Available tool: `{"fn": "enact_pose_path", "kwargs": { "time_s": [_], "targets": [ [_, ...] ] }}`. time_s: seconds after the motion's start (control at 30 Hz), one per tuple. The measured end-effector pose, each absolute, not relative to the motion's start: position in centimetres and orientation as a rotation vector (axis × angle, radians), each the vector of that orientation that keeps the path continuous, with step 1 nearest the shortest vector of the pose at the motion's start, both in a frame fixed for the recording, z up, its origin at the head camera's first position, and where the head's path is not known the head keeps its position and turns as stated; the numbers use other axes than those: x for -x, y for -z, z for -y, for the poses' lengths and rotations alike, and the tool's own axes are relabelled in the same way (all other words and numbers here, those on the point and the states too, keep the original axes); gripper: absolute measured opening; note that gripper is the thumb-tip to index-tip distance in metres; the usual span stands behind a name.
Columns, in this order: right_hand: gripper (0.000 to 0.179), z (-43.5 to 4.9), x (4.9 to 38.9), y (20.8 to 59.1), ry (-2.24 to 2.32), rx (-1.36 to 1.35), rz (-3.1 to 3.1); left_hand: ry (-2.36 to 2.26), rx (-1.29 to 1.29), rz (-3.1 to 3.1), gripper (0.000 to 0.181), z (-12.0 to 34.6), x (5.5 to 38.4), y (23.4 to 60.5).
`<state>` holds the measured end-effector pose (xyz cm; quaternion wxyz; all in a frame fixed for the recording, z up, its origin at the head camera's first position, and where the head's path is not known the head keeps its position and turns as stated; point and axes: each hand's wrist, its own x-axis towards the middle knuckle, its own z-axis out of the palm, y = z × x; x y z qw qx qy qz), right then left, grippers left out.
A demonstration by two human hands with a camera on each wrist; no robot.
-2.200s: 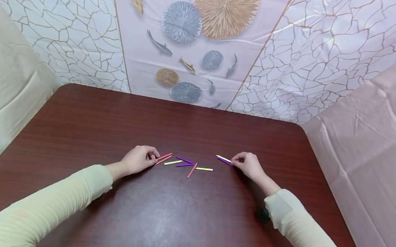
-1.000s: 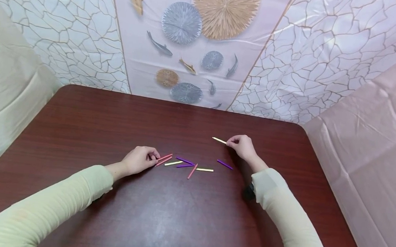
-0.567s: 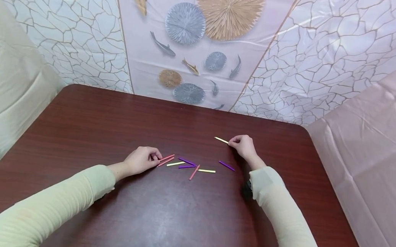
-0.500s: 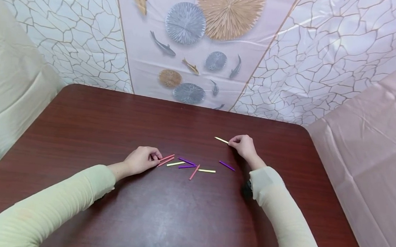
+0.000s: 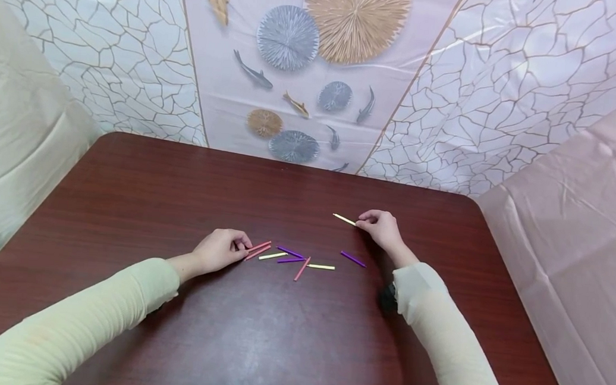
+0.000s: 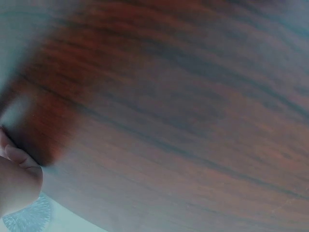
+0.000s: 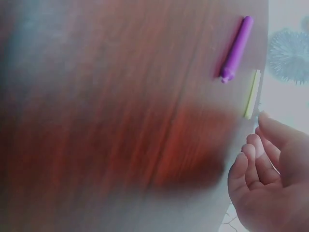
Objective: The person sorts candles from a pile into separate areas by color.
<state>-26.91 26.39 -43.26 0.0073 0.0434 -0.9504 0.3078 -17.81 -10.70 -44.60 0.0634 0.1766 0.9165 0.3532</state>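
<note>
My left hand [image 5: 220,249] pinches the near-left end of a red candle [image 5: 261,246]; a second red candle [image 5: 258,252] lies right beside it. The left wrist view shows only part of the left hand [image 6: 19,179], its candle hidden. At the right, a thin yellow candle [image 5: 345,219] lies on the table by my right hand [image 5: 382,229]. In the right wrist view a small gap shows between that yellow candle [image 7: 252,94] and the thumb tip, with the fingers of the hand [image 7: 265,169] loosely bent. A purple candle [image 5: 353,259] lies nearer me.
Between the hands lie two purple candles [image 5: 290,252], a yellow candle [image 5: 273,255], a red candle [image 5: 302,269] and another yellow candle [image 5: 321,267], some touching. The brown wooden table [image 5: 196,340] ends at a patterned curtain [image 5: 347,88] behind.
My right hand has carried the yellow candle away from beside the purple one, farther back on the table, and its fingers have since parted from it. The left hand stays in place.
</note>
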Motion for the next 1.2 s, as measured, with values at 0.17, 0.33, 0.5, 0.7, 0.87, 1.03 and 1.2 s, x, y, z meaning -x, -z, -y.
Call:
{"fn": "enact_pose_path", "kwargs": {
  "time_s": [0.17,0.33,0.5,0.7,0.87,1.03,1.2],
  "targets": [
    [0.020,-26.8,25.3,42.3,-1.102,-0.147,2.951,-1.072,-0.544,-2.769,0.006,10.6,17.7,44.6],
    [0.021,-27.3,23.4,41.6,-1.205,-0.202,2.960,-1.082,-0.540,-2.765,0.006,10.6,17.7,44.5],
    [0.021,-27.6,21.5,41.5,-1.247,-0.256,2.976,-1.075,-0.539,-2.780,0.007,10.7,17.7,44.5],
    [0.022,-28.0,19.5,42.4,-1.225,-0.325,3.053,-1.081,-0.545,-2.784,0.007,10.9,17.7,44.5],
    [0.021,-28.1,18.8,43.1,-1.175,-0.398,3.097,-1.065,-0.520,-2.795,0.007,10.9,17.7,44.5],
    [0.010,-28.2,18.7,43.4,-1.077,-0.358,3.077,-1.050,-0.515,-2.815,0.007,10.4,17.6,44.3],
    [0.008,-28.2,18.5,43.5,-0.989,-0.376,3.083,-0.994,-0.440,-2.885,0.008,9.8,17.3,44.1]
  ]
}}
